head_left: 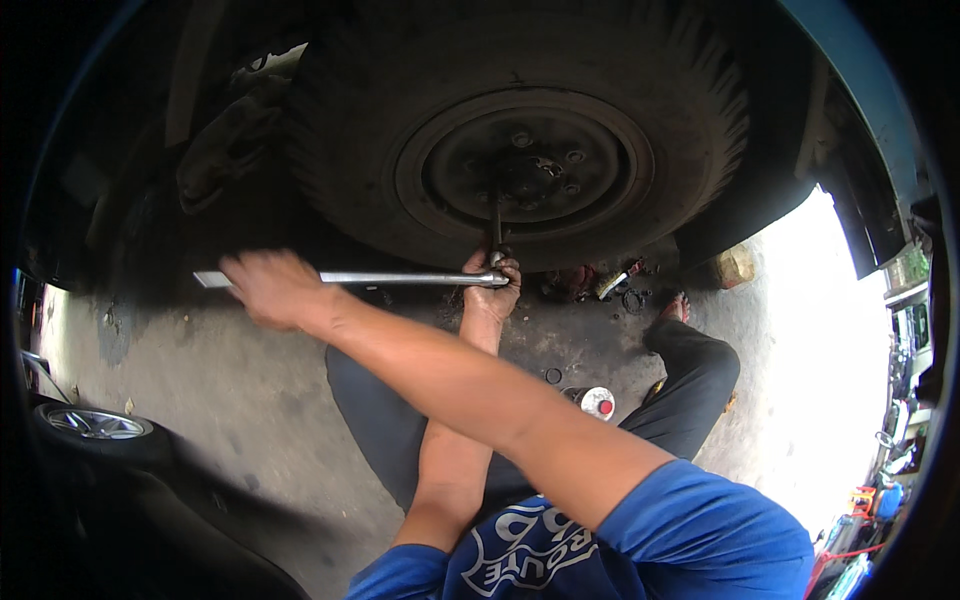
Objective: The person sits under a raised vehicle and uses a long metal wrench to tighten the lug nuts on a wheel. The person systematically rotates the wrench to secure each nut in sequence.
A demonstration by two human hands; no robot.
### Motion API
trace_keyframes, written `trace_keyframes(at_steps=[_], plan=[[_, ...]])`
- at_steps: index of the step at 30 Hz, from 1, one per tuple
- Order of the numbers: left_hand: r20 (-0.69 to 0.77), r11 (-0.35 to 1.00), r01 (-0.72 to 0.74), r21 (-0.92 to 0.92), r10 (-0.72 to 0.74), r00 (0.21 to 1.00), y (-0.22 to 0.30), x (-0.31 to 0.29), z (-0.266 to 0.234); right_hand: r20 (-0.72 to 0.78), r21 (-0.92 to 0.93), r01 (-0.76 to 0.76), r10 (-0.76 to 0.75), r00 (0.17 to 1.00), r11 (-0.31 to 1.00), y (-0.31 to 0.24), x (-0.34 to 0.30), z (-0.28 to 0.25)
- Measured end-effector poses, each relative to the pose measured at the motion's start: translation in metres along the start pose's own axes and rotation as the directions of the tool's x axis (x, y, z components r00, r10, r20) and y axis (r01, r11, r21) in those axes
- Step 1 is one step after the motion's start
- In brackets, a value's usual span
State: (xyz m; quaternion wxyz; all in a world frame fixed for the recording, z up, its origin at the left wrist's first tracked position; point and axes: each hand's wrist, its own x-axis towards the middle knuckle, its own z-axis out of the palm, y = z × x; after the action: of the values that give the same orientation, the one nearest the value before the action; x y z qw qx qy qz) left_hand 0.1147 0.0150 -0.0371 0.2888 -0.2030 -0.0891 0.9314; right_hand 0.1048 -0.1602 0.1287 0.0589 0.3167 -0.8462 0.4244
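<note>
A large dark tyre (350,160) on a steel wheel (470,150) fills the upper middle, with the hub (525,175) at its centre. A long silver breaker bar (400,279) lies nearly level below it. From the bar's head a dark extension (496,215) rises to the lower part of the hub. My left hand (492,285) closes round the bar's head and the extension's lower end. My right arm crosses over the left one. My right hand (275,290), blurred by motion, is closed on the bar near its far left end.
A can with a red cap (598,403) stands between my legs, near a small black ring (553,376). Dark greasy parts (575,282) and a tan block (736,267) lie under the tyre's right side. Another car's wheel (95,423) is at left. Assorted items (885,500) line the right edge.
</note>
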Motion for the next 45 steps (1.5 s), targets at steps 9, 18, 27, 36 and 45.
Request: trace_keyframes(at_steps=[9, 18, 27, 36, 45], plan=[[0.331, 0.997, 0.080, 0.003, -0.076, 0.940, 0.005, -0.014, 0.006, 0.439, -0.025, 0.050, -0.035, 0.898, 0.998, -0.029, -0.002, 0.017], [-0.037, 0.623, -0.271, 0.734, 0.434, 0.900, 0.000, -0.027, 0.021, -0.727, -0.079, 0.107, -0.131, 0.674, 0.991, -0.037, -0.124, -0.211], [0.235, -0.134, -0.215, 0.967, 0.794, 0.561, -0.032, -0.027, 0.047, -0.817, 0.576, 0.311, 0.550, 0.175, 0.756, 0.071, -0.347, -0.308], [0.416, -0.344, -0.236, 0.909, 0.764, 0.493, -0.050, -0.035, 0.066, -0.648, 0.705, 0.434, 0.758, 0.074, 0.561, 0.142, -0.421, -0.294], [0.429, -0.382, -0.199, 0.903, 0.757, 0.493, -0.046, -0.035, 0.062, -0.482, 0.780, 0.469, 0.876, 0.027, 0.415, 0.192, -0.442, -0.267]])
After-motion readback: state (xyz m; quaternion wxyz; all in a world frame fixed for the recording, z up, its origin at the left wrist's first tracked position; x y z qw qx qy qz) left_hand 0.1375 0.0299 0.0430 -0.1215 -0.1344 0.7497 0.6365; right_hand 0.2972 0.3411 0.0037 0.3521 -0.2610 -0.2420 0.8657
